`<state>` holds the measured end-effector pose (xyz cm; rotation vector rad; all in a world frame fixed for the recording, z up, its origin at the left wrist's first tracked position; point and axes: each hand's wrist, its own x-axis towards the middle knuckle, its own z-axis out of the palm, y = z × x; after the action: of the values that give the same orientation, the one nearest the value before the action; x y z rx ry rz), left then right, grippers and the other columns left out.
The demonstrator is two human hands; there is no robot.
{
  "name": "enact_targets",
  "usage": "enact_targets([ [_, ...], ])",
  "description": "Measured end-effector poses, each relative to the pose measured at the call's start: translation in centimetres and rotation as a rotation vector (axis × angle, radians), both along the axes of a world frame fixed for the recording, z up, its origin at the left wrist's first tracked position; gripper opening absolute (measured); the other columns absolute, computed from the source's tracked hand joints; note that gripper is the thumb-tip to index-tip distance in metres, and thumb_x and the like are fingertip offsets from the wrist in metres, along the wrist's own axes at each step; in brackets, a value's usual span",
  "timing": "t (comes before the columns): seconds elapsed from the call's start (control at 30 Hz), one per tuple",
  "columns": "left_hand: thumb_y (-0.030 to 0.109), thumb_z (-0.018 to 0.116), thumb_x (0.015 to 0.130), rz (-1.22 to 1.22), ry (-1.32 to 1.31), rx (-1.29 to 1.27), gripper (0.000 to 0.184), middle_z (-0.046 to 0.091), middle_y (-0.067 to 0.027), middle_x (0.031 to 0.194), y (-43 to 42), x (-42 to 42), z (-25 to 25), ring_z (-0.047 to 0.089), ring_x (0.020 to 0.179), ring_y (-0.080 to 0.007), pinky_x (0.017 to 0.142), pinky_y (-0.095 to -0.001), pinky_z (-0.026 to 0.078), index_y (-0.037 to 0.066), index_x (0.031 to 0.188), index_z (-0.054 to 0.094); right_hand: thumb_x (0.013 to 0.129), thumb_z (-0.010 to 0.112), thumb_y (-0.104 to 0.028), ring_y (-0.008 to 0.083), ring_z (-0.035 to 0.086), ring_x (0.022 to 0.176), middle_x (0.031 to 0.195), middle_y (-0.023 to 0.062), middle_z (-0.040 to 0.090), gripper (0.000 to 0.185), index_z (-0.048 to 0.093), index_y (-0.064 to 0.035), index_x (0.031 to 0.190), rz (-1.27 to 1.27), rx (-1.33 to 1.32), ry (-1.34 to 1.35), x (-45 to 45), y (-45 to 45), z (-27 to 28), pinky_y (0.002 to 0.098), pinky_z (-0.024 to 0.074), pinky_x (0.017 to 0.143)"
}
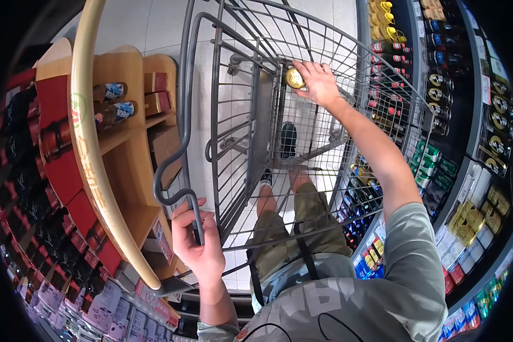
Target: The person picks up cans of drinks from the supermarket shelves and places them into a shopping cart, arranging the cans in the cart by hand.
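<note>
My left hand [198, 239] is wrapped round a bent grey metal bar of the shopping cart [233, 102], at its lower left. Reaching into the cart's wire basket, my right hand [318, 82] grips a can [295, 78] with a gold-rimmed top, near the far end of the basket. The fingers lie along the can's right side and the thumb is below it. Only the can's round top shows clearly; its body is hidden.
Shelves with bottles [390, 60] and green cans [428, 151] run along the right. A wooden display stand [122, 148] holding a few bottles [117, 111] is on the left. My legs and shoes [288, 138] show through the cart's wires.
</note>
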<state>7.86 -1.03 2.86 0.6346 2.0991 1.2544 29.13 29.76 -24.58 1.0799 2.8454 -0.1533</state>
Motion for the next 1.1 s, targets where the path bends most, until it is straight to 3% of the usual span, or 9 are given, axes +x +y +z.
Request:
enact_targets([
  [0.33, -0.006, 0.062, 0.086, 0.025, -0.020, -0.005, 0.011, 0.062, -0.0152, 0.109, -0.3, -0.1, -0.2, 0.059, 0.110, -0.0246, 0.103, -0.0402, 0.042, 0.000, 0.096, 0.058, 0.078, 0.080, -0.046, 0.0237, 0.055, 0.120, 0.128, 0.0077, 0.060, 0.083, 0.046, -0.0135, 0.147, 0.006, -0.036, 0.065, -0.8, -0.3, 0.5, 0.0404, 0.0373, 0.104],
  [0.4, -0.008, 0.060, 0.086, -0.032, 0.015, 0.010, 0.017, 0.062, -0.0175, 0.117, -0.6, -0.3, -0.5, 0.058, 0.091, -0.0137, 0.081, -0.0264, 0.048, -0.001, 0.100, 0.057, 0.078, 0.079, -0.045, 0.0238, 0.055, 0.120, 0.128, 0.0076, 0.060, 0.081, 0.047, -0.0136, 0.146, 0.009, -0.043, 0.086, -0.8, -0.4, 0.2, 0.0400, 0.0376, 0.104],
  [0.57, -0.009, 0.059, 0.086, -0.044, 0.040, 0.022, 0.017, 0.062, -0.0176, 0.117, -0.5, -0.3, -0.6, 0.058, 0.094, -0.0148, 0.083, -0.0267, 0.048, -0.001, 0.101, 0.057, 0.080, 0.079, -0.037, 0.0256, 0.057, 0.119, 0.130, 0.0079, 0.060, 0.075, 0.049, -0.0132, 0.144, -0.106, -0.120, 0.118, -0.9, -0.5, 0.3, 0.0404, 0.0374, 0.105],
  [0.7, -0.009, 0.058, 0.086, -0.046, 0.021, 0.023, 0.016, 0.061, -0.0175, 0.118, -0.4, -0.3, -0.5, 0.059, 0.097, -0.0157, 0.085, -0.0271, 0.047, -0.001, 0.101, 0.056, 0.083, 0.076, -0.038, 0.0237, 0.055, 0.120, 0.130, 0.0063, 0.059, 0.072, 0.048, -0.0131, 0.145, -0.122, -0.153, 0.093, -1.2, -0.4, 0.9, 0.0397, 0.0378, 0.103],
  [1.1, -0.010, 0.056, 0.087, -0.080, 0.059, 0.042, 0.019, 0.060, -0.0176, 0.118, -0.5, -0.3, -0.7, 0.059, 0.099, -0.0161, 0.089, -0.0283, 0.047, -0.001, 0.104, 0.055, 0.077, 0.082, -0.032, 0.0265, 0.052, 0.128, 0.135, 0.0091, 0.057, 0.081, 0.045, -0.0132, 0.147, -0.112, -0.101, 0.135, -0.1, -0.6, 1.1, 0.0420, 0.0341, 0.111],
])
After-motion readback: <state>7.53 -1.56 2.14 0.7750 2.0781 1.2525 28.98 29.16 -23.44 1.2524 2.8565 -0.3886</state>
